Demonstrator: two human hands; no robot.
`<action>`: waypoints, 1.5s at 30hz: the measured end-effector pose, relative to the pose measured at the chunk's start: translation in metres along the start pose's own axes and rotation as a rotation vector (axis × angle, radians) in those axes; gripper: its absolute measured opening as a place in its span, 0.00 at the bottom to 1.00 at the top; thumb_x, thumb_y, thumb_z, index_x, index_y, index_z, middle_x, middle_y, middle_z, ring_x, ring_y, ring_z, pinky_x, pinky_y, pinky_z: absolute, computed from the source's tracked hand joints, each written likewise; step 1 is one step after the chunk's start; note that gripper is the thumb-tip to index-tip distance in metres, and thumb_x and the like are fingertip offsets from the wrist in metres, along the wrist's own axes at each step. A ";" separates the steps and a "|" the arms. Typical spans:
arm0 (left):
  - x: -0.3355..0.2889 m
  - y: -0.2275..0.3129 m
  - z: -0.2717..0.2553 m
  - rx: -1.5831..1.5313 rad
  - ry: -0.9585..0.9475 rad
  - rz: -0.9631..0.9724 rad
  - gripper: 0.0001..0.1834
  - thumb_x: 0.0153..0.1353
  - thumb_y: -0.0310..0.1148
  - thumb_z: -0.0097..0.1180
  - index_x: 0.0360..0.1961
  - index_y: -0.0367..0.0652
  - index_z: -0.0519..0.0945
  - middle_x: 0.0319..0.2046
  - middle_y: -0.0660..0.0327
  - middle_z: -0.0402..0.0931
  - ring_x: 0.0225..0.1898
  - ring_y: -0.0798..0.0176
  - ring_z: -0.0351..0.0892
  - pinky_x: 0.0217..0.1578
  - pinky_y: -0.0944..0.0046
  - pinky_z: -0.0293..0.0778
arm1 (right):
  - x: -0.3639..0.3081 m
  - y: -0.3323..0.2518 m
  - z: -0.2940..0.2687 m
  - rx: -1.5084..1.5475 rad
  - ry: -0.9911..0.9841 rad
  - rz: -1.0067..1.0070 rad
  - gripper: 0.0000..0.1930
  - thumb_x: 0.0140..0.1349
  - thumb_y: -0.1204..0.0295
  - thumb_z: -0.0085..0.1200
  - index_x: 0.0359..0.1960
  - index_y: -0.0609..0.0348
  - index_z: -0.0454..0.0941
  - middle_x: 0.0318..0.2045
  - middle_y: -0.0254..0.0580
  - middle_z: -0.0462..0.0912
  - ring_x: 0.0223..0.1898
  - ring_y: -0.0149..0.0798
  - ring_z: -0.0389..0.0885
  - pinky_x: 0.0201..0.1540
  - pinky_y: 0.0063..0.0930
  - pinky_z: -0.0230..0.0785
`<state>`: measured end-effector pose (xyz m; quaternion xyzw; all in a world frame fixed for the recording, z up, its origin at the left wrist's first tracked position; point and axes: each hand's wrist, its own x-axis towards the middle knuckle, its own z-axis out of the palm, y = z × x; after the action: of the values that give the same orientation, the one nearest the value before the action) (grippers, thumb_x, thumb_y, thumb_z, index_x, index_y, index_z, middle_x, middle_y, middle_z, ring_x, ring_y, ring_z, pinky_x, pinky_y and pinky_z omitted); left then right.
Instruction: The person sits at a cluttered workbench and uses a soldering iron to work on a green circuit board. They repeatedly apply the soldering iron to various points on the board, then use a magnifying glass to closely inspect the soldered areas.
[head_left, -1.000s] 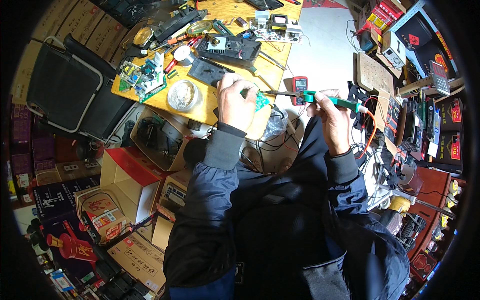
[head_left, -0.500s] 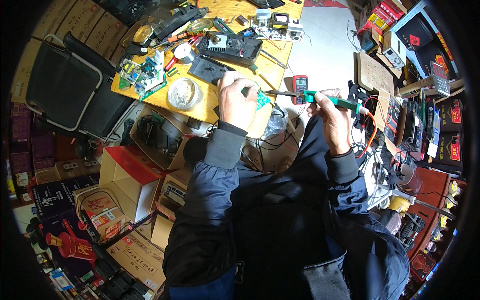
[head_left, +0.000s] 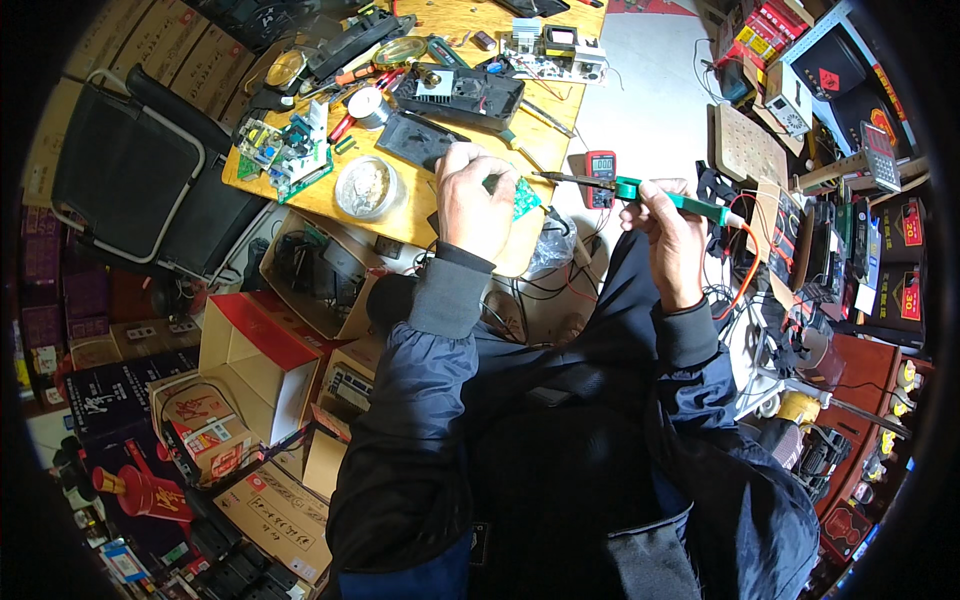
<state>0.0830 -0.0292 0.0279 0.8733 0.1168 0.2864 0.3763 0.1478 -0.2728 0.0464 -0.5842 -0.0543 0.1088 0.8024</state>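
In the head view, the left hand [head_left: 474, 205] is over the right-hand part of the yellow counter [head_left: 415, 215], its grip pinching a small green circuit board [head_left: 525, 199]. The board juts out to the right of the fingers, near the counter's front right corner; whether it also rests on the wood cannot be told. The right hand [head_left: 672, 238] has its grip closed around the green handle of a soldering iron [head_left: 695, 206]. The iron points left, its dark tip just beside the board and seemingly apart from it; an orange cable [head_left: 750, 268] curves down from the handle's rear end.

Past the counter's right edge, just beyond the iron, is a red multimeter [head_left: 600, 178]. To the left of the left hand stands a round tub [head_left: 368, 190] with pale stuff inside. Behind it lie a flat black cover [head_left: 413, 140], a spool of solder [head_left: 369, 107] and an open black case [head_left: 470, 100]. A larger populated board [head_left: 298, 155] sits near the counter's left edge.
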 end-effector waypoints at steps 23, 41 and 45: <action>-0.014 0.005 -0.019 -0.095 0.056 -0.021 0.04 0.59 0.24 0.68 0.35 0.36 0.86 0.43 0.54 0.76 0.47 0.53 0.80 0.51 0.59 0.76 | -0.001 0.002 -0.014 -0.037 -0.007 -0.025 0.08 0.74 0.70 0.60 0.40 0.62 0.78 0.26 0.39 0.80 0.28 0.36 0.85 0.33 0.29 0.78; -0.010 0.016 -0.007 -0.024 0.032 0.077 0.05 0.55 0.26 0.68 0.33 0.40 0.86 0.42 0.54 0.78 0.49 0.48 0.78 0.53 0.52 0.74 | -0.007 -0.001 -0.014 -0.077 -0.030 0.008 0.06 0.75 0.74 0.56 0.40 0.65 0.80 0.28 0.44 0.83 0.28 0.37 0.83 0.35 0.31 0.77; -0.009 0.019 -0.009 0.016 0.020 0.082 0.04 0.56 0.27 0.67 0.33 0.41 0.87 0.42 0.54 0.78 0.49 0.48 0.78 0.54 0.52 0.74 | -0.008 -0.003 -0.012 -0.112 -0.055 -0.009 0.10 0.74 0.70 0.59 0.42 0.67 0.83 0.31 0.45 0.87 0.30 0.35 0.86 0.36 0.30 0.79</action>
<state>0.0702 -0.0414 0.0428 0.8775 0.0869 0.3095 0.3558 0.1429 -0.2868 0.0455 -0.6246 -0.0852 0.1180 0.7673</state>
